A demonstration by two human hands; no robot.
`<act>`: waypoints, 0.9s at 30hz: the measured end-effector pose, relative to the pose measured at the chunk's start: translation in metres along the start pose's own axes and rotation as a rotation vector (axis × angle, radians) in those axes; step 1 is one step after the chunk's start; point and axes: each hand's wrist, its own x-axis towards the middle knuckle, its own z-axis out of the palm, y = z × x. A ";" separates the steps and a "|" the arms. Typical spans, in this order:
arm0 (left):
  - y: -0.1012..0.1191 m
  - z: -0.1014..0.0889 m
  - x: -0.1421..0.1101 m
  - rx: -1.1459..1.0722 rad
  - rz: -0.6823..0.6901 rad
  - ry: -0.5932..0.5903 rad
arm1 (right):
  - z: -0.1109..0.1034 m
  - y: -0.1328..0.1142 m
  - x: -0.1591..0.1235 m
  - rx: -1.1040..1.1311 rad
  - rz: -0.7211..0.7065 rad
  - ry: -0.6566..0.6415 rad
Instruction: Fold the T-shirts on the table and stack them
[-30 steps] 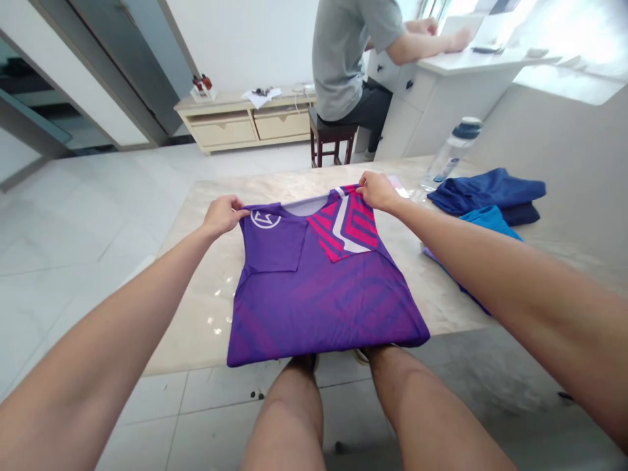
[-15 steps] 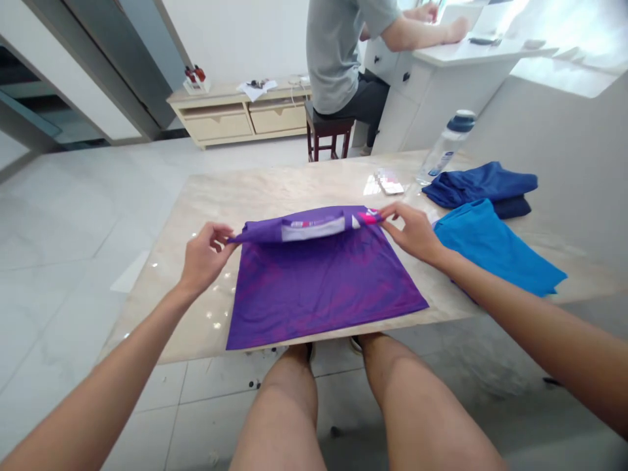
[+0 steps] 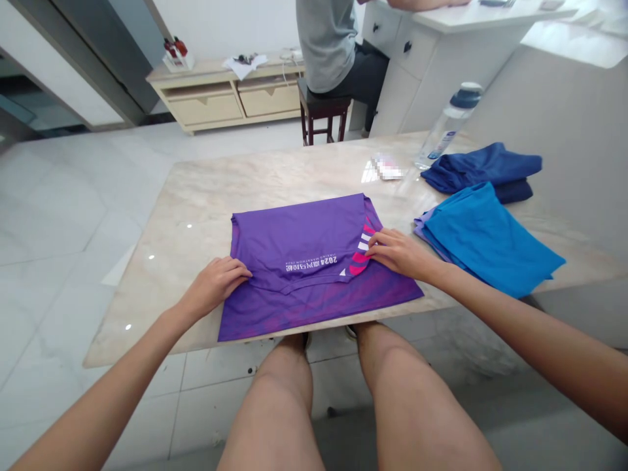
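A purple jersey [image 3: 304,242] lies flat and folded on the marble table [image 3: 206,183], with a white printed line reading "2024" and pink and white stripes showing on its upper layer. My left hand [image 3: 213,286] rests flat on the folded edge at the left, holding nothing closed. On the right, my right hand [image 3: 400,254] lies on the cloth beside the pink stripes, its fingers stretched out. The lower layer of the jersey sticks out below the fold, towards the table's near edge.
To the right lie a bright blue shirt [image 3: 483,239] and a dark blue garment [image 3: 483,167]. Behind them stands a plastic water bottle [image 3: 449,124]. A seated person [image 3: 326,46] works at a white desk [image 3: 412,46] further back, near a low cream cabinet [image 3: 226,98].
The raised top band of the jersey has come down towards me and now lies flat, with its printed side up. Both hands have moved down onto the cloth.
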 end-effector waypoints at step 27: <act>0.171 -0.079 -0.063 -0.214 -0.215 0.486 | -0.085 -0.122 -0.092 0.108 0.217 0.232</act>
